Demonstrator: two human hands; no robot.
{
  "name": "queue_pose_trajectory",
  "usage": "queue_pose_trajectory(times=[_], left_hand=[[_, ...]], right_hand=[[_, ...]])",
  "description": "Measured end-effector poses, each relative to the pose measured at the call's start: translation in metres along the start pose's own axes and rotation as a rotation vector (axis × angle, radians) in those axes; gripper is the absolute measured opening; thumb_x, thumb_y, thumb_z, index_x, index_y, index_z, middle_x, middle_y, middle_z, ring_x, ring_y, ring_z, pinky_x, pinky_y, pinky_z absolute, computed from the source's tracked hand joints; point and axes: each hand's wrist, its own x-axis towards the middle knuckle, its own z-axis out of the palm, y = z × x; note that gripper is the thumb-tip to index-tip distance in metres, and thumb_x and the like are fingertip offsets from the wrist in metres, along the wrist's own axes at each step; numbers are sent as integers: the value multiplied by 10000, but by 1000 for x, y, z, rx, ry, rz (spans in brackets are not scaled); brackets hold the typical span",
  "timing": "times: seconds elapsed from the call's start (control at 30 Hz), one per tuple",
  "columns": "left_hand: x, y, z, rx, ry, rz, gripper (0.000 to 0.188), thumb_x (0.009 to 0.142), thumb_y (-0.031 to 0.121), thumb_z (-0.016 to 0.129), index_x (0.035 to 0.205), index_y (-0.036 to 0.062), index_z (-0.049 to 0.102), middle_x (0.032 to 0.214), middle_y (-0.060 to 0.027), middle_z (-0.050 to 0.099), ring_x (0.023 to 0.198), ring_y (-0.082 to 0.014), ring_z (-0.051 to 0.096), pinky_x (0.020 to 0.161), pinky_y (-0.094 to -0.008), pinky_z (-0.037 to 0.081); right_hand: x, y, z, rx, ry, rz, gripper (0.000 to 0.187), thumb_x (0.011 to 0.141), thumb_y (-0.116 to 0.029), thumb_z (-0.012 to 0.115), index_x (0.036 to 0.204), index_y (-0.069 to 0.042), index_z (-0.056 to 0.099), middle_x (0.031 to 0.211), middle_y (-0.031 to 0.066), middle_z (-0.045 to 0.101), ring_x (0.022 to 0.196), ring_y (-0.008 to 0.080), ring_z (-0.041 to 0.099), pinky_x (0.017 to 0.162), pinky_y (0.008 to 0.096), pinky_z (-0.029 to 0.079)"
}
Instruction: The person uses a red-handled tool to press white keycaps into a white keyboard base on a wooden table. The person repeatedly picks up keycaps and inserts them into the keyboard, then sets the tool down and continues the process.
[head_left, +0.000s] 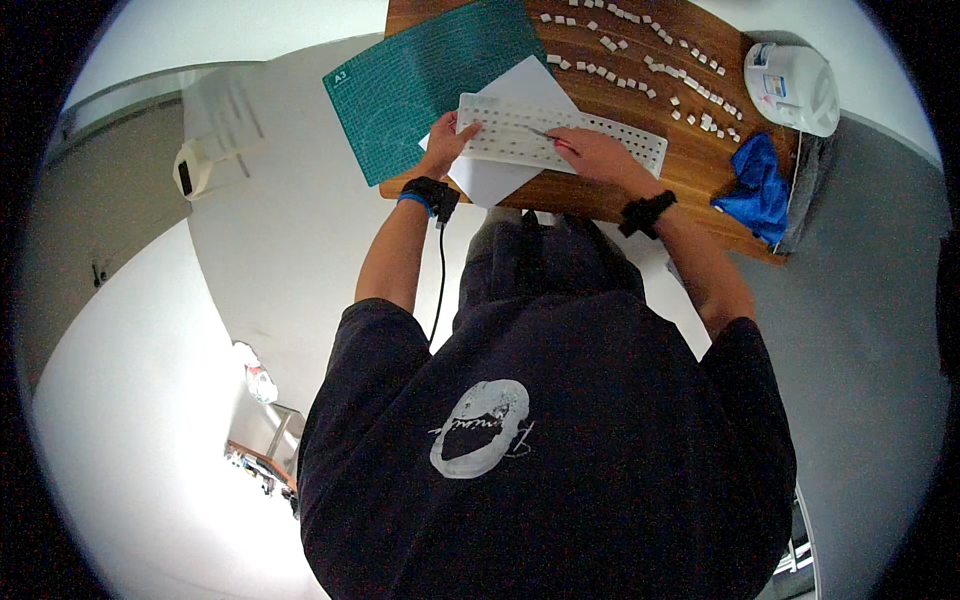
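Observation:
A white keyboard (490,150) stripped of its caps, with rows of small dark spots across it, lies near the table's front edge. Its left end is gripped by my left hand (446,144), thumb on top. My right hand (602,157) is over the middle of the keyboard, its fingers closed on a thin dark tool (541,133) whose tip points left onto the rows. The tool's exact kind is too small to make out. Under the keyboard is a sheet of white paper (490,187). Loose white keycaps (605,72) lie in several rows on the table beyond.
A green cutting mat (400,90) covers the left of the wooden table (700,190), partly under the paper. At the right edge are a white tub (795,90) and a crumpled blue cloth (757,190). A black cable (443,270) hangs from my left wrist.

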Motion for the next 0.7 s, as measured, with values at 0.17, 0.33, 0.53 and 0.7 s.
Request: queue_pose_trajectory(times=[0.17, 0.33, 0.53, 0.7], left_hand=[[4, -9, -6, 120, 36, 227, 427, 875, 133, 748, 1210, -51, 558, 1129, -133, 682, 983, -190, 664, 889, -320, 529], [-2, 1, -1, -2, 14, 178, 427, 869, 115, 744, 1214, -53, 555, 1133, -133, 684, 993, -184, 664, 875, -319, 537], [-1, 16, -8, 89, -32, 31, 505, 858, 216, 777, 1251, -27, 574, 1172, -124, 682, 1012, -211, 662, 888, -334, 520], [11, -4, -14, -94, -108, 41, 498, 861, 220, 772, 1258, -12, 583, 1172, -110, 686, 1000, -187, 669, 855, -324, 535]], right_hand=[[41, -51, 12, -56, -86, 160, 345, 999, -275, 460, 1291, -105, 528, 1037, 236, 664, 979, 404, 644, 846, 534, 507], [47, -43, 29, -28, 3, 127, 319, 986, -282, 480, 1253, -113, 519, 1004, 213, 674, 967, 405, 646, 826, 540, 505], [24, -30, 20, -90, -58, 251, 321, 975, -324, 538, 1208, -103, 524, 1036, 203, 670, 971, 408, 643, 819, 503, 512], [-22, 22, 32, -108, 15, 340, 279, 968, -340, 545, 1095, -92, 549, 952, 208, 676, 895, 427, 652, 757, 518, 527]])
